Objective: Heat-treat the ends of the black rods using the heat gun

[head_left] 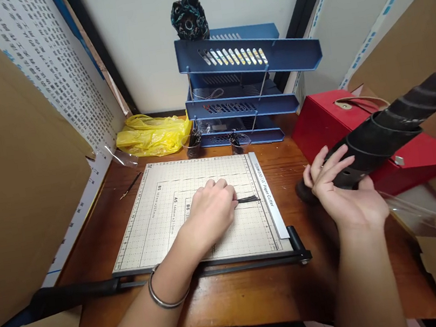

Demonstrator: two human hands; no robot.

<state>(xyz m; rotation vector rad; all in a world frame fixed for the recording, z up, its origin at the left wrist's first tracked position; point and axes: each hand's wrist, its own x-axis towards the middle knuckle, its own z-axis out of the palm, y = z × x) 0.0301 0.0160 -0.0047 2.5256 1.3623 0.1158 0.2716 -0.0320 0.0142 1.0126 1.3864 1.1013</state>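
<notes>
My left hand [213,208] is closed, palm down, over the paper cutter's gridded white board [156,216]. A bundle of thin black strands [248,199] sticks out from its fingers to the right, lying flat on the board; the rest of the bundle is hidden under the hand. To the right of the board my right hand [349,195] is turned palm up, its fingers apart and nothing in the palm. It is in front of a black stepped tube [385,133] that slants up to the right; whether the two touch I cannot tell.
Behind the board stand two clear cups [193,148] holding dark thin pieces, a yellow plastic bag [154,135] and a blue tiered tray [248,49]. A red box [329,114] is at right. The cutter's black-handled arm [77,291] lies along the board's front edge.
</notes>
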